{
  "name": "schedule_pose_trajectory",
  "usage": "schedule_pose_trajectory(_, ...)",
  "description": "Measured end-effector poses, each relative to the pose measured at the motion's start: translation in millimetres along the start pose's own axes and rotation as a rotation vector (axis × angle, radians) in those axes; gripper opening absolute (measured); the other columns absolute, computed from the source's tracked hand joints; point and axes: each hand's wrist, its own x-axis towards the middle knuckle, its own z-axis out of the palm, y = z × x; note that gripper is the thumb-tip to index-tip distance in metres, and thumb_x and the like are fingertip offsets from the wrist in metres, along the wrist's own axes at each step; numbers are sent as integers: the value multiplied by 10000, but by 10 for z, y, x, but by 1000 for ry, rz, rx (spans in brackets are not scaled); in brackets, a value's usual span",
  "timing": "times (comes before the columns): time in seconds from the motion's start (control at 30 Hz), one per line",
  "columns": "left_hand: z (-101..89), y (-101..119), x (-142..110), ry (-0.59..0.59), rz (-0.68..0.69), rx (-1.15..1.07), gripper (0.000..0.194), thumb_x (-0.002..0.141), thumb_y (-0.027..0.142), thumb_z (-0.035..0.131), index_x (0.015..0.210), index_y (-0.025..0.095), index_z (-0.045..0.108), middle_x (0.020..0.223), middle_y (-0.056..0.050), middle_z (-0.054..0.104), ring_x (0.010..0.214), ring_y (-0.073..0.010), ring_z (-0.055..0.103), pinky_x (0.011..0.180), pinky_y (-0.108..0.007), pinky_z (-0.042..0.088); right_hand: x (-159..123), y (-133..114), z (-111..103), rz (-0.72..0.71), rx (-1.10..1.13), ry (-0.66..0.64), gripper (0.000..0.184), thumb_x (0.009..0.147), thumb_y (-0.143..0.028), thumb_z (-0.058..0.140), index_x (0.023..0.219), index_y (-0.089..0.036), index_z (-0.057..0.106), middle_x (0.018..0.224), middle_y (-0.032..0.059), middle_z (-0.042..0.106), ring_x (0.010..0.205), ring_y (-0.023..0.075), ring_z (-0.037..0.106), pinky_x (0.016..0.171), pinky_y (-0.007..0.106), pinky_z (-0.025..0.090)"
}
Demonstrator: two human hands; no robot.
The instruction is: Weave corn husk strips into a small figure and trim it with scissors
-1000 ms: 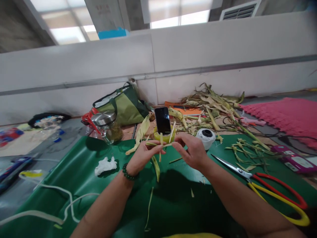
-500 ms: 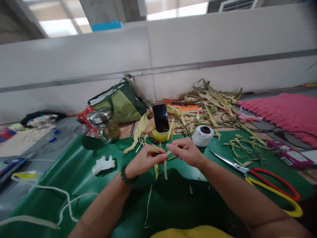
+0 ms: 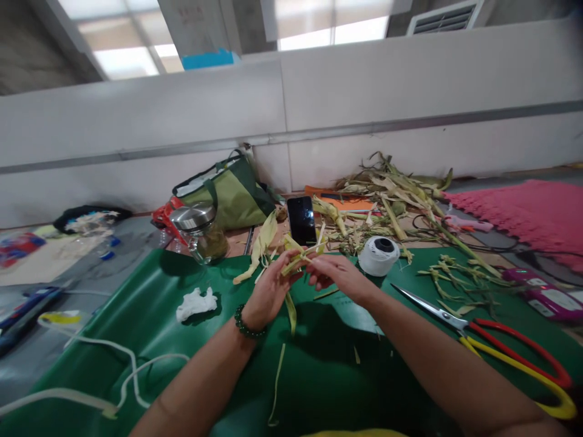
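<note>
Corn husk strips (image 3: 296,263) are held between my two hands above the green mat (image 3: 237,370). My left hand (image 3: 268,284), with a dark green bead bracelet on its wrist, closes around the strips from the left. My right hand (image 3: 339,276) pinches a thin end of them from the right. One husk piece (image 3: 291,312) hangs below my left hand. Just beyond, a black phone (image 3: 301,220) leans upright, its stand mostly hidden by the hands and husk. Right of my right hand stands a spool of white thread (image 3: 379,255).
Large scissors (image 3: 455,321) with red and yellow handles lie at the right. A glass jar (image 3: 198,233), a green bag (image 3: 237,191) and white tissue (image 3: 197,304) are at the left. A husk pile (image 3: 387,188) lies against the wall; knotted husk pieces (image 3: 449,276) lie on the mat.
My hands have raised and turned the husk strips; the left palm now faces up more and the strips show crossing. The whole view has shifted slightly.
</note>
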Motion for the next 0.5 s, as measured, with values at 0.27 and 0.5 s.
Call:
schedule_pose_trajectory(0.27,-14,46,-9,-55,-81,422,368,680,401,750,948,170,647,782,-34,705,755,-177,659,749,-298,491,-50,-57,-74,-139,-179,14,385,707,-498,651,548,-150,607,394,-51,456,376,57,381,383,193,289)
schedule_pose_trajectory(0.5,-7,71,9,-43,-50,543,360,688,428,729,903,140,749,824,-91,739,809,-223,668,727,-301,498,-78,-65,-53,-90,-168,23,536,741,-640,562,521,-152,574,384,-39,468,351,55,394,371,188,315)
